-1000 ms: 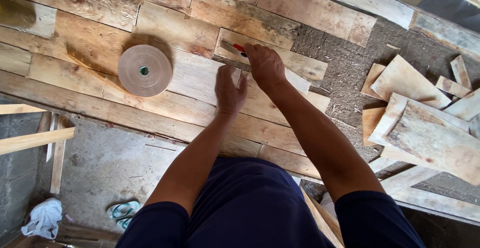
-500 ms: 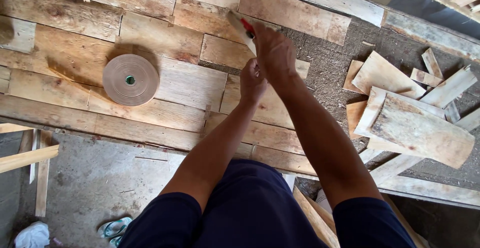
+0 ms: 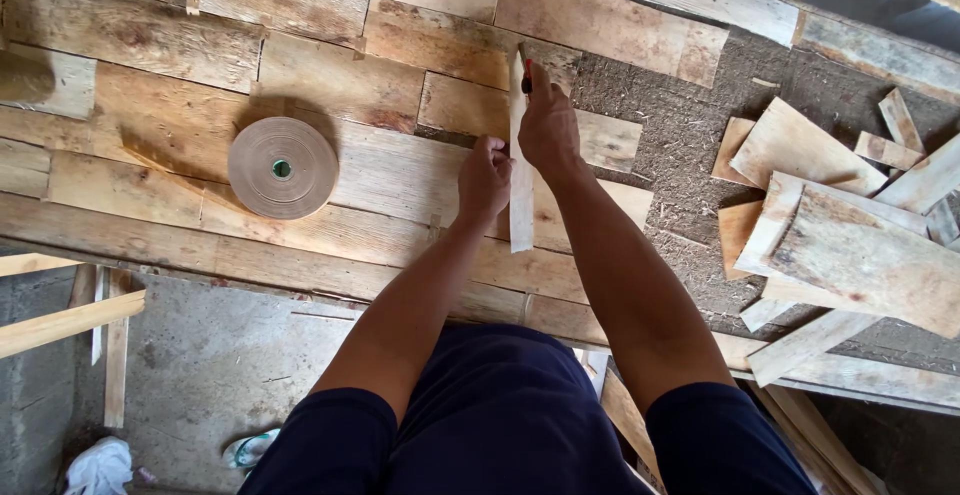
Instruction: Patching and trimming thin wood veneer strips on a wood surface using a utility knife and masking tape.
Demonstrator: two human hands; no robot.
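Strip [image 3: 521,185] now upright between hands.

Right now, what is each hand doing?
Left hand: closed, pinching the pale strip.
Right hand: closed on a red-tipped tool, pressed against the strip.

The strip of wood [image 3: 521,195] is pale, almost cream; the tool [image 3: 527,73] shows red and black; the roll of tape [image 3: 283,168] is tan with a green core; the table [image 3: 150,45] planks are mottled brown, dark-stained at the far left corner; the shorts [image 3: 500,425] are navy.
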